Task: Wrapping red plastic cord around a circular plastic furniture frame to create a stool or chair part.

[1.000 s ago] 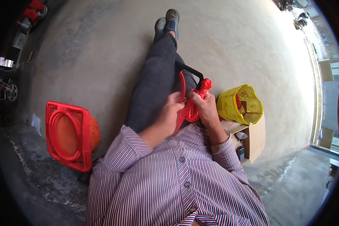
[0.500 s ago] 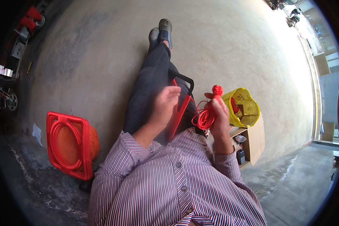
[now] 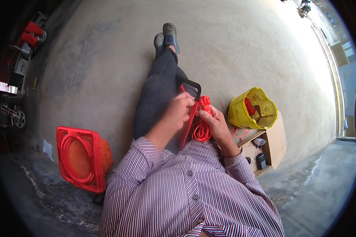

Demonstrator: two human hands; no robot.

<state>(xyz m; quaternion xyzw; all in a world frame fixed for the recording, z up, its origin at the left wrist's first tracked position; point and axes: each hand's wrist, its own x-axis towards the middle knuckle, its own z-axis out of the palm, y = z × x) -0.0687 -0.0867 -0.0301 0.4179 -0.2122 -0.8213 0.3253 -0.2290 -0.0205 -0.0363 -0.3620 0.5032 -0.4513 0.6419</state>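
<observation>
A black frame (image 3: 192, 83) rests on my thighs, with red cord wound tightly along its near side (image 3: 189, 125). My left hand (image 3: 179, 109) is closed at the upper end of that wound side, its fingertips pinched at the cord there. Right beside it, my right hand (image 3: 214, 123) grips a hank of red cord (image 3: 202, 128), bunched at the top with loops hanging below. Both hands almost meet at the frame. Part of the frame is hidden behind my left hand and forearm.
To my right stands a yellow bucket (image 3: 241, 110) with red material inside, by an open cardboard box (image 3: 276, 138) holding small items. A red cord-wound frame (image 3: 80, 158) leans against a round orange object (image 3: 105, 155) on my left. Wheeled machines (image 3: 17, 75) line the far left.
My right hand has brought the cord hank left, against the frame. My left hand, looser and blurred before, has closed at the wound side. The view has shifted slightly.
</observation>
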